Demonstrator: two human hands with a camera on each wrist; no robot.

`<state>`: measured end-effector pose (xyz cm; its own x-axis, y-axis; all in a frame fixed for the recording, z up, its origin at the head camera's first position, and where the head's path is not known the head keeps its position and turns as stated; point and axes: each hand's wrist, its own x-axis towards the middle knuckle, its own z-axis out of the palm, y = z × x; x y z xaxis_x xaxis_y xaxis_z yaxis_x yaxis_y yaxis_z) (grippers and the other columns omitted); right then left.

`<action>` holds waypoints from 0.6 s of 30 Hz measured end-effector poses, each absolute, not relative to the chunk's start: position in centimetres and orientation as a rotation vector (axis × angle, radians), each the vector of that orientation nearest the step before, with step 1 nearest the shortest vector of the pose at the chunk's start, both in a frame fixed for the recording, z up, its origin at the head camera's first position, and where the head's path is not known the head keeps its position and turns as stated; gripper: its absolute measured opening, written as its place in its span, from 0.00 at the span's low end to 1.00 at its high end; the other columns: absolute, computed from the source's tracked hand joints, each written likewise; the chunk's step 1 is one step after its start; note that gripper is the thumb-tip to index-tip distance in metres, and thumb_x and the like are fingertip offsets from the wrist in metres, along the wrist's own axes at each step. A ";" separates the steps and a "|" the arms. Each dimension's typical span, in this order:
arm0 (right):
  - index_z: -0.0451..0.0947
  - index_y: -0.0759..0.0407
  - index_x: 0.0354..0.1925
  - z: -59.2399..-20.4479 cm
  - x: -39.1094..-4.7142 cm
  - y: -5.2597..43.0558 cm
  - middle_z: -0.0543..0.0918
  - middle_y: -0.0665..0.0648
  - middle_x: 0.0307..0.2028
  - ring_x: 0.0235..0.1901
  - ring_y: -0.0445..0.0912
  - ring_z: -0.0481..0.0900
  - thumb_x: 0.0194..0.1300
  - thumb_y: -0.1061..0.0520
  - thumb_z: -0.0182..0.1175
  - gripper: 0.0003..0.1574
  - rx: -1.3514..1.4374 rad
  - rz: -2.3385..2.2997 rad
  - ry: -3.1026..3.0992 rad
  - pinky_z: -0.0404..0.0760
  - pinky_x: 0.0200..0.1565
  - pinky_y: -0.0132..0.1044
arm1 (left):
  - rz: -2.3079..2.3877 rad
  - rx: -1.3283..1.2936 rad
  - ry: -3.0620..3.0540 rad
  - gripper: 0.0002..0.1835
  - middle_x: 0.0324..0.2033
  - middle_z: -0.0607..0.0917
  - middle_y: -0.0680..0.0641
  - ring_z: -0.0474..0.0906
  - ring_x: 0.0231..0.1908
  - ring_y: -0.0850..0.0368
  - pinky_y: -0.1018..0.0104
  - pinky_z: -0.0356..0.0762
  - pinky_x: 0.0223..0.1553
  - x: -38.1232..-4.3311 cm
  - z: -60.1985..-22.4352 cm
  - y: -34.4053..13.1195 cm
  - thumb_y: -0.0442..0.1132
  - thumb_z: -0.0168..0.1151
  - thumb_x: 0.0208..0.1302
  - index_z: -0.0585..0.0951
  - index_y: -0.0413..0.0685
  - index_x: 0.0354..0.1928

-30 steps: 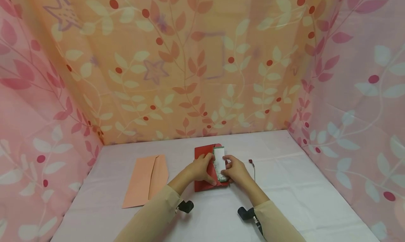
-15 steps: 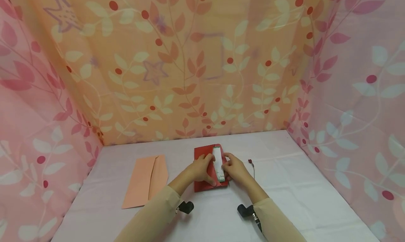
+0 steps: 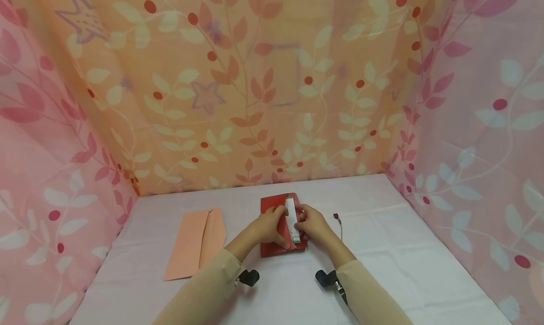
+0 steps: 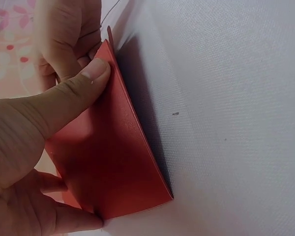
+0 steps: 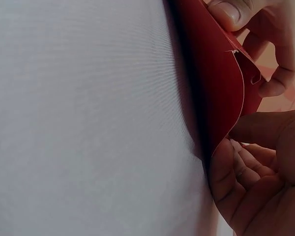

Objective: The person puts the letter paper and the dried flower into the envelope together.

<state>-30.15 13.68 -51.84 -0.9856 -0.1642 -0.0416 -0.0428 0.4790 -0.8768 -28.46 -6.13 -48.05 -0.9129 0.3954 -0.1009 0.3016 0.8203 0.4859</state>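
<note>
A red envelope point(image 3: 268, 248) lies on the table with its opening to the right, and a narrow strip of a white card point(image 3: 292, 221) with a green edge shows in it. My left hand point(image 3: 269, 226) grips the envelope; in the left wrist view its thumb point(image 4: 83, 86) lies across the red face, fingers behind. My right hand point(image 3: 313, 223) is at the opening by the card's right edge. In the right wrist view, its thumb and curled fingers point(image 5: 223, 169) pinch the rounded flap edge point(image 5: 221, 93), where the card is hidden.
A peach envelope point(image 3: 193, 244) lies left of the red one, flap side up. On the right sits a small dark red item on a thin cord point(image 3: 336, 216). Patterned curtains point(image 3: 263, 89) enclose the white-covered table point(image 3: 395, 249) at the back and sides.
The white card has slid left into the red envelope, so less of it shows. My right hand has moved slightly left along with it; my left hand has stayed in place.
</note>
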 end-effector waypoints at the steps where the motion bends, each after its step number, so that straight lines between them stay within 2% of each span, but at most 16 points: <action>1: 0.69 0.59 0.70 -51.8 -30.2 13.6 0.80 0.57 0.33 0.19 0.47 0.80 0.59 0.67 0.69 0.42 -0.175 -1.521 2.601 0.80 0.18 0.37 | 0.700 0.543 2.806 0.48 0.60 0.74 0.42 0.76 0.51 0.45 0.45 0.84 0.50 -28.5 -48.0 -6.1 0.59 0.87 0.38 0.69 0.65 0.62; 6: 0.68 0.59 0.72 -51.5 -30.7 13.1 0.80 0.57 0.29 0.17 0.46 0.81 0.57 0.68 0.69 0.45 -0.165 -1.497 2.596 0.82 0.19 0.39 | 0.709 0.568 2.804 0.48 0.57 0.75 0.42 0.77 0.49 0.45 0.47 0.83 0.48 -28.3 -47.7 -6.1 0.58 0.87 0.37 0.69 0.64 0.61; 11: 0.65 0.60 0.74 -51.4 -30.8 12.8 0.82 0.58 0.26 0.16 0.46 0.82 0.56 0.69 0.68 0.48 -0.202 -1.499 2.563 0.84 0.20 0.41 | 0.724 0.575 2.796 0.49 0.60 0.74 0.41 0.77 0.52 0.45 0.46 0.82 0.52 -28.5 -47.7 -6.2 0.58 0.88 0.36 0.69 0.63 0.61; 18: 0.65 0.58 0.74 -51.8 -31.2 13.1 0.82 0.59 0.29 0.19 0.48 0.83 0.60 0.67 0.69 0.46 -0.249 -1.455 2.522 0.86 0.24 0.41 | 0.738 0.589 2.788 0.50 0.63 0.73 0.39 0.76 0.55 0.46 0.45 0.81 0.55 -29.1 -48.3 -6.7 0.60 0.87 0.35 0.69 0.63 0.62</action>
